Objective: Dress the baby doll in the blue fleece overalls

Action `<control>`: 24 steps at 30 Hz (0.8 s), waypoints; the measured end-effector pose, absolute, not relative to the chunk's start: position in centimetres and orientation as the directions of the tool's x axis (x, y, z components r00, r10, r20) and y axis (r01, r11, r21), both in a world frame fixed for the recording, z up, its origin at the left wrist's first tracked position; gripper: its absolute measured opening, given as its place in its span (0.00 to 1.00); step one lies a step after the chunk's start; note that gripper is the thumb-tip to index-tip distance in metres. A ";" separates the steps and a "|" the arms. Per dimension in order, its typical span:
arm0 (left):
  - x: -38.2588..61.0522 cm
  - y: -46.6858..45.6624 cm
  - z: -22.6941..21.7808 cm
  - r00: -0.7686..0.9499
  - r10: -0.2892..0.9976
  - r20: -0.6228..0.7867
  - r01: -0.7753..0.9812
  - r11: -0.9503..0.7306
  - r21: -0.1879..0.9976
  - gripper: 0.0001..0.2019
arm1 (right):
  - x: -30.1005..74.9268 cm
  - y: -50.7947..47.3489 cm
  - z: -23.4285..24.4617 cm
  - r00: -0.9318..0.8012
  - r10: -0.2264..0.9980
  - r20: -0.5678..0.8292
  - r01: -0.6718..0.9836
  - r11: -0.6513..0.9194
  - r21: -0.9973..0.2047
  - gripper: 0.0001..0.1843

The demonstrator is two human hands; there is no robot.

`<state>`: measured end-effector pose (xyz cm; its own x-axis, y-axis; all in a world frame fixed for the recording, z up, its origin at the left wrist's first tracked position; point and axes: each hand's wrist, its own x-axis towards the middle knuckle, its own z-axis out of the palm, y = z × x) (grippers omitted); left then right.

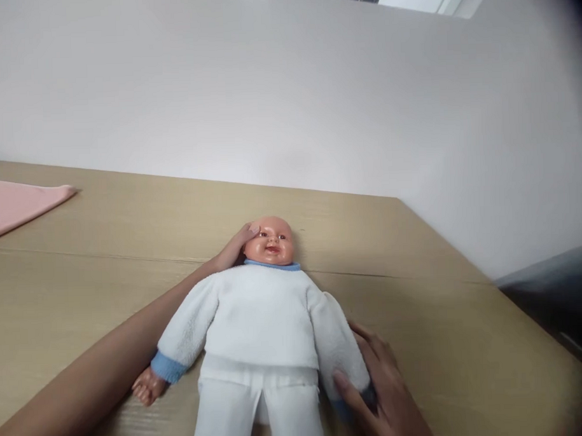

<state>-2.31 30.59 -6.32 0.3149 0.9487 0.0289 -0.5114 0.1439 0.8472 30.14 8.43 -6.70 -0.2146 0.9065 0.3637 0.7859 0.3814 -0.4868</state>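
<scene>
A baby doll (263,314) lies on its back on the table, its head toward the wall. It wears a white fleece top with blue collar and cuffs, and white trousers that run out of the bottom of the picture. My left hand (238,243) holds the side of the doll's head (276,244); the thumb shows by its brow, and the other fingers are mostly hidden. My right hand (380,383) is closed round the lower sleeve (340,343) of the doll's arm at picture right, covering that doll hand. The doll's other arm rests across my left forearm.
Wood-coloured boards form the tabletop (142,210), with a seam running across. Folded pink cloth (20,202) lies at the far left. A pale wall (219,87) rises behind the table. Beyond the right edge is a dark object (556,291) that I cannot make out.
</scene>
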 end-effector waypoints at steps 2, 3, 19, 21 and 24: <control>-2.4 29.9 -5.4 0.396 0.918 0.010 -0.497 0.205 0.843 0.28 | 30.1 8.6 -6.6 -0.199 0.921 0.335 0.781 0.355 -0.513 0.28; -2.6 29.6 -4.8 0.443 0.897 -0.006 -0.474 0.239 0.847 0.30 | 30.0 8.7 -6.6 -0.188 0.926 0.328 0.771 0.346 -0.534 0.28; -3.0 10.5 7.1 0.365 0.864 0.346 0.268 -0.453 0.850 0.15 | 28.0 7.1 -0.8 0.314 0.794 0.521 0.421 0.375 -0.826 0.24; -1.5 5.2 7.5 0.607 0.754 0.253 0.199 -0.451 0.870 0.13 | 28.1 3.5 -0.1 0.336 0.693 0.638 0.441 0.483 -0.756 0.19; -0.3 -2.2 6.2 0.867 0.482 0.126 0.140 -0.479 0.867 0.13 | 28.9 -3.9 -1.9 0.239 0.547 0.802 0.525 0.622 -0.581 0.12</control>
<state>-0.30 -2.19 6.22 0.8671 0.4818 0.1261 0.1398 -0.4785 0.8669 28.86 -3.86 -1.87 0.2393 0.5473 0.8020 0.5255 0.6216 -0.5810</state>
